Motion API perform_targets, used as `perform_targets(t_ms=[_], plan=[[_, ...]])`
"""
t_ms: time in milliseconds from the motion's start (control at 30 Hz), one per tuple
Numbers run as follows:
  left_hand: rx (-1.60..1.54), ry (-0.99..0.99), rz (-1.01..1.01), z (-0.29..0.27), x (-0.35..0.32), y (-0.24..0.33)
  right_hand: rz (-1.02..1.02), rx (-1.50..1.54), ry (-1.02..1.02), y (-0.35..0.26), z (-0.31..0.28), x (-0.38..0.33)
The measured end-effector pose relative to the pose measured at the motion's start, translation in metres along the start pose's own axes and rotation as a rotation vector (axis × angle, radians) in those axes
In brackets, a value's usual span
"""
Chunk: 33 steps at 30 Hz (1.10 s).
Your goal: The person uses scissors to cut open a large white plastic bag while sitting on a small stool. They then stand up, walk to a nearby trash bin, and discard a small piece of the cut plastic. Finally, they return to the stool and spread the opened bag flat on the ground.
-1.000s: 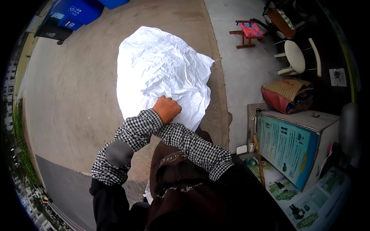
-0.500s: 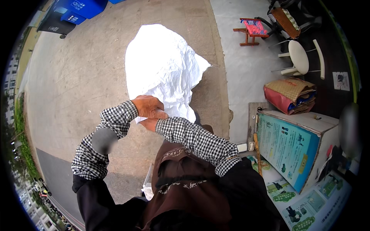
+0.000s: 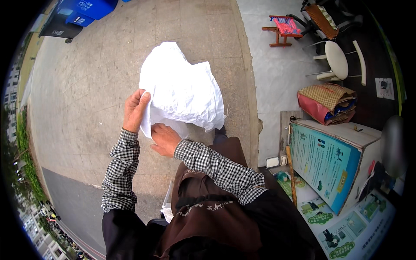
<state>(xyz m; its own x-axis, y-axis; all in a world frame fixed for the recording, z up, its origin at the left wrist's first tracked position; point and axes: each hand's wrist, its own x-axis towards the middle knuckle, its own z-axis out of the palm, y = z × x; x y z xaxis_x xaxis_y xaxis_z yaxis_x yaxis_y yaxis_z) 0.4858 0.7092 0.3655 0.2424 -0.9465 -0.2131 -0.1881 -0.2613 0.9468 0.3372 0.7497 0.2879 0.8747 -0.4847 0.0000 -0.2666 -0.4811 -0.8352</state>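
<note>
White sack point(image 3: 180, 89) held up in front of the chest, above the paving point(image 3: 86, 108), crumpled and hanging. Left hand point(image 3: 135, 110) pinches its left edge, thumb on top. Right hand point(image 3: 164, 139) grips the lower edge, just beside the left. Blue bins point(image 3: 86, 8) far back left; red stool point(image 3: 281, 30) and white chair point(image 3: 340, 63) right.
</note>
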Motion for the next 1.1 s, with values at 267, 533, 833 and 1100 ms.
perform_targets(t_ms=[267,533,833,1100], plan=[[-0.163,0.253,0.201,-0.073,-0.023,0.033,0.375,0.493,0.369,0.041,-0.071,-0.115],[-0.216,0.216,0.297,-0.089,-0.009,0.077,0.061,-0.191,0.657,0.062,-0.189,0.006],[0.119,0.228,0.278,-0.144,-0.001,0.111,-0.196,0.333,0.490,0.016,-0.269,0.103],[0.121,-0.017,0.456,-0.118,0.040,0.203,-0.542,0.402,0.271,-0.095,-0.311,0.133]])
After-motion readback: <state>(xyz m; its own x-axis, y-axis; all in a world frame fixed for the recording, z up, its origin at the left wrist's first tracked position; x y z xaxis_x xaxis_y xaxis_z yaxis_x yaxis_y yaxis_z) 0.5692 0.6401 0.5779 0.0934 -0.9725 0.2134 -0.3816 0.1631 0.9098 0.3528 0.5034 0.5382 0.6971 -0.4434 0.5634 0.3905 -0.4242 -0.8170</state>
